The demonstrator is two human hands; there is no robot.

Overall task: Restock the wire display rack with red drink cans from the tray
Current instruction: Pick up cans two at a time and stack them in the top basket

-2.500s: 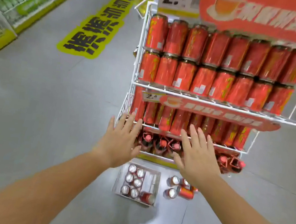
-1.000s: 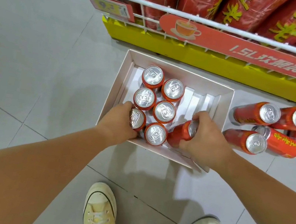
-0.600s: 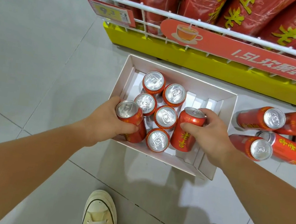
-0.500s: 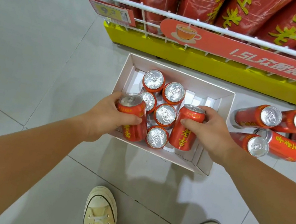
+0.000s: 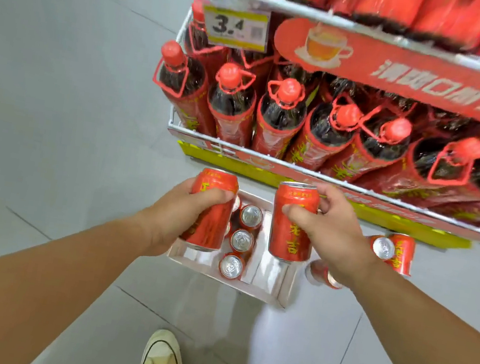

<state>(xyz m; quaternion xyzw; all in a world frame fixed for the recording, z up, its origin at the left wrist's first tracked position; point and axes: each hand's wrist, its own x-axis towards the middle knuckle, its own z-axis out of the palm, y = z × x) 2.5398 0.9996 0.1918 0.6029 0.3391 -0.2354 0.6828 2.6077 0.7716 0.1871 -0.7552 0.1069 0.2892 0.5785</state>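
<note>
Bright, even overhead light. Soft shadows fall on the floor [image 5: 58, 90] under the tray [image 5: 265, 289]. The rack [image 5: 321, 15] and banner [image 5: 437, 81] smear with motion blur. Wide-angle distortion bends the edges.

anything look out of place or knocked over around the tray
Yes. A few loose red cans lie on the bare floor to the right of the tray, at least one on its side, while the cans in the tray stand upright. Each hand holds one can upright; nothing looks spilled or dented.

Glossy metal cans [image 5: 291, 227], white wire rack [image 5: 306, 11], smooth grey floor tiles [image 5: 58, 90]
</note>
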